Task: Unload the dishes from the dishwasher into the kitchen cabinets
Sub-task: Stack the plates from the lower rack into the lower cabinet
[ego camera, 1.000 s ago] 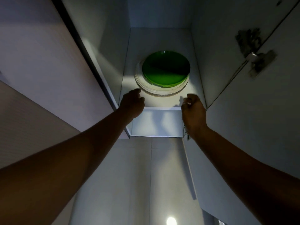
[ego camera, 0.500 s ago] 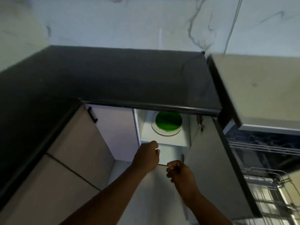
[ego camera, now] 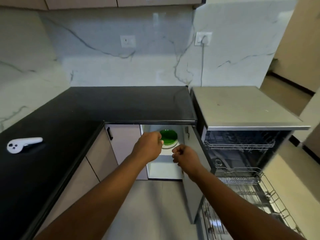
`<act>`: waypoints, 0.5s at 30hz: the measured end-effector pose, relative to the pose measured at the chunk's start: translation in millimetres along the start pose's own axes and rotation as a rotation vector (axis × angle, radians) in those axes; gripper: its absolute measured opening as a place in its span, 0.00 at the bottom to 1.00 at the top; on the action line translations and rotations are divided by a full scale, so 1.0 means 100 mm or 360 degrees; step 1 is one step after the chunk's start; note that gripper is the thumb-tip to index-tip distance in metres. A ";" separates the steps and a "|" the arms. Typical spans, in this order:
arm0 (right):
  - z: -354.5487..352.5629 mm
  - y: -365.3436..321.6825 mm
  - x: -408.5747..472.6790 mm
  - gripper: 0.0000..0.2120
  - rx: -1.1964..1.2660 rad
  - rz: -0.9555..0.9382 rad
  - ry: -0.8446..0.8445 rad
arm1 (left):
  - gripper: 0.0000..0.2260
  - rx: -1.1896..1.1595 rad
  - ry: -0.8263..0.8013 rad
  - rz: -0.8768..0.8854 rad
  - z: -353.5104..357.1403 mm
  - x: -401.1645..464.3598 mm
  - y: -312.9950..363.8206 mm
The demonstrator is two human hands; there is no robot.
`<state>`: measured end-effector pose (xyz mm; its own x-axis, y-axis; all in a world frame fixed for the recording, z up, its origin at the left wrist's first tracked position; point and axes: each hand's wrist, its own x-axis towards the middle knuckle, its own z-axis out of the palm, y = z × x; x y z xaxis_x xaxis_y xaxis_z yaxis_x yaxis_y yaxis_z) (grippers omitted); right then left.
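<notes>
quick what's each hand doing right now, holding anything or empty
Left hand: loosely curled in front of the green plates in the cabinet; whether it grips anything cannot be told.
Right hand: closed in a loose fist, nothing visible in it.

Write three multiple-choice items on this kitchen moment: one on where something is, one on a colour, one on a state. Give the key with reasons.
1. Where does the plate stack sit?
A. on the black countertop
B. on a shelf inside the open lower cabinet
C. in the dishwasher's lower rack

2. What colour is the top plate?
A. green
B. red
C. blue

3. What state is the dishwasher in?
A. shut
B. open with racks showing
C. hidden from view

Key: 1 B, the stack rests on the white shelf under the countertop. 2 A, its upper face is bright green. 3 B, wire racks show and the lower rack is pulled out. Both the left hand and the right hand are curled and empty.
</notes>
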<state>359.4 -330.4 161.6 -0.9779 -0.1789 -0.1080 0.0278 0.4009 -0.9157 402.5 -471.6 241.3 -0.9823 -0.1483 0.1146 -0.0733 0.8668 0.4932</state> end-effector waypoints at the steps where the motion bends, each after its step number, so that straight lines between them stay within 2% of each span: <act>1: -0.05 -0.01 -0.06 0.04 0.0018 -0.0010 0.0023 | 0.12 -0.0002 -0.0011 0.0018 -0.04 -0.06 0.06; 8: -0.44 0.05 -0.09 0.04 -0.0059 -0.0018 0.0147 | 0.11 -0.0027 -0.0034 0.0097 -0.07 -0.11 0.35; 15: -0.81 0.39 0.40 0.05 -0.0461 0.0018 0.0384 | 0.12 -0.0033 -0.0087 0.0039 0.24 0.21 0.35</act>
<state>304.8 -249.1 152.5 -0.9995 0.0299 0.0085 0.0128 0.6452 -0.7639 374.8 -433.0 240.4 -0.9918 -0.1001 0.0797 -0.0459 0.8597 0.5087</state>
